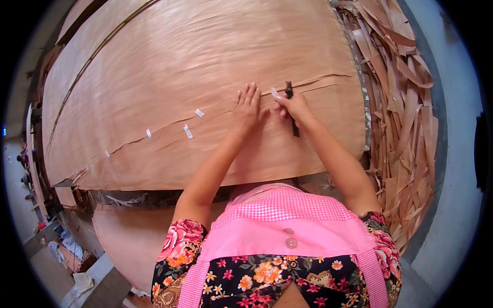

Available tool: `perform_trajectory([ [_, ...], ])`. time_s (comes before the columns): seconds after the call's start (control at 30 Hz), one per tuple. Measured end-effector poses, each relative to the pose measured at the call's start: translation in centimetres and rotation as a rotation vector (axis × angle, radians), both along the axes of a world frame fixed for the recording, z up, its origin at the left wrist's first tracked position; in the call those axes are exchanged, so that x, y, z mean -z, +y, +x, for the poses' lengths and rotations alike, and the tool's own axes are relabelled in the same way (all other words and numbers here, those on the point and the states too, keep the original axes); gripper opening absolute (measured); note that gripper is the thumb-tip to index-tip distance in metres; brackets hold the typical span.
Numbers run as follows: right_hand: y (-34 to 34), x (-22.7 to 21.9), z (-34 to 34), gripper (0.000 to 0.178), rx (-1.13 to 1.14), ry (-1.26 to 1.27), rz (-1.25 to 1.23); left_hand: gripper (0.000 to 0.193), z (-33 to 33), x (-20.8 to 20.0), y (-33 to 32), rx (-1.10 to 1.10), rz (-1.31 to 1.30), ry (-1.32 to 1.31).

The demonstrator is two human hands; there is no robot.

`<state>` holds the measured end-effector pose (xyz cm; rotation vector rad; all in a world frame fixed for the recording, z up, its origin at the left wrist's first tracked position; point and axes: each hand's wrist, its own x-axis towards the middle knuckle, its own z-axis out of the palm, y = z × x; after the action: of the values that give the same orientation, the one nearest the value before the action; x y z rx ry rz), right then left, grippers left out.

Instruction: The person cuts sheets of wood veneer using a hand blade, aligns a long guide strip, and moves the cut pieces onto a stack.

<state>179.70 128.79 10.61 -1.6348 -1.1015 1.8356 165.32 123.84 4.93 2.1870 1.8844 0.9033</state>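
Note:
A wide, thin sheet of light-brown wood veneer (pixel 221 46) lies before me, crossed by long splits that run from the lower left to the right edge. My left hand (pixel 248 110) rests flat on it beside a split, fingers stretched forward. Just to its right, my right hand (pixel 298 107) is closed around a dark, narrow tool (pixel 289 90), which looks like a knife. A small piece of white tape (pixel 275 93) shows at that hand's fingertips, over the split. Further left, several short tape pieces (pixel 188 131) are stuck along the splits.
Long veneer offcuts (pixel 403 113) are heaped along the right side, beside a pale wall (pixel 457 154). A dark curved strip (pixel 95 54) crosses the sheet's far left. Another veneer sheet (pixel 120 233) sits lower, near my left side. Cluttered items (pixel 69 249) stand at the lower left.

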Motion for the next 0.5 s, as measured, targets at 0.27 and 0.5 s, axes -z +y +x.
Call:
perform_trajectory([
  [0.27,0.9,0.9,0.1,0.017,-0.051,0.046,-0.121,0.042,0.3,-0.9,0.0,0.0,-0.022,0.26],
  [0.5,-0.2,0.4,6.8,0.015,-0.105,-0.05,0.09,0.048,1.0,-1.8,-0.4,0.012,0.007,0.166],
])
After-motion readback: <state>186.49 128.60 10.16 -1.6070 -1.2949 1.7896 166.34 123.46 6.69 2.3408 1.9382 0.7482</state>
